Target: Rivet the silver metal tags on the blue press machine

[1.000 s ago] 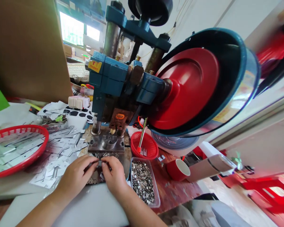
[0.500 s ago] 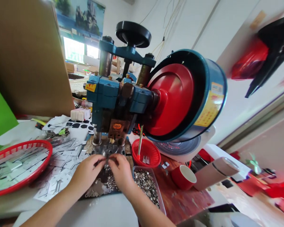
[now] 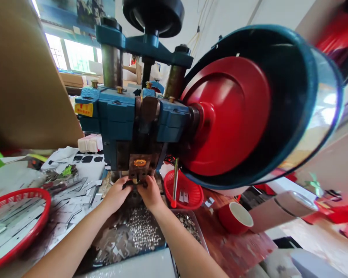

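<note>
Both hands are at the blue bench press [image 3: 117, 112], close under its ram [image 3: 139, 164]. My left hand [image 3: 118, 195] is closed in a pinch at the left of the punch. My right hand [image 3: 150, 194] pinches from the other side, fingertips nearly meeting the left ones. Whatever lies between the fingers is too small and dark to make out. Just in front of the hands, many small shiny metal rivet-like pieces [image 3: 143, 229] lie on the dark press base, with flat cut metal pieces [image 3: 113, 247] to their left.
A red basket [image 3: 43, 216] of flat metal plates stands left, with loose plates [image 3: 65, 208] beside it. Right of the press are a small red basket [image 3: 197, 193], a plastic tub [image 3: 201, 235] of metal parts, a red cup [image 3: 234, 218] and a bottle [image 3: 281, 210]. A large red flywheel [image 3: 229, 116] juts right.
My hands have moved forward and up, from over the front of the die to right under the ram. The view has come closer to the press, and more of the small metal pieces shows.
</note>
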`<move>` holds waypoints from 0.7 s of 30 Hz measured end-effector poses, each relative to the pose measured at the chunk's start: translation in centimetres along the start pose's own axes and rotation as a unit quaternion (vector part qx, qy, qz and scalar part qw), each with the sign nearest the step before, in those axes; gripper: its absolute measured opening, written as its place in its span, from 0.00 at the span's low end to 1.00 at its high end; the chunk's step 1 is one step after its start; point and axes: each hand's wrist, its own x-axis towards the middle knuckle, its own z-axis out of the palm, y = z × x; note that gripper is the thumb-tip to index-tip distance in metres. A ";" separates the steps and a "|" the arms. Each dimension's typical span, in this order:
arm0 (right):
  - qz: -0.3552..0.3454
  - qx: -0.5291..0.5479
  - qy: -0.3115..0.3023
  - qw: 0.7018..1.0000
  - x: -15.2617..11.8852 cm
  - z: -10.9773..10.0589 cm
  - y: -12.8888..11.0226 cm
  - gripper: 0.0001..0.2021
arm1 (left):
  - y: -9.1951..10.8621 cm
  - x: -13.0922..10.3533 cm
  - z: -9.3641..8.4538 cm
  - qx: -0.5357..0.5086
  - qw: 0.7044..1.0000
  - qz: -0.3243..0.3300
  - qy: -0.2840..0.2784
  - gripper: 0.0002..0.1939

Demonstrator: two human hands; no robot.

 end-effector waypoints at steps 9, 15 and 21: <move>0.006 0.014 -0.018 1.000 0.3 0.6 0.3 0.10 | 0.1 0.6 -0.4 -0.023 0.999 0.006 -0.046 0.16; -0.031 0.040 0.012 0.999 -2.1 -1.7 -0.1 0.07 | 0.6 -1.8 -4.0 0.015 1.000 -0.009 0.001 0.16; 0.004 0.038 -0.078 0.996 -6.8 -5.7 0.3 0.07 | 1.0 -9.4 -5.8 0.140 0.972 0.047 -0.185 0.11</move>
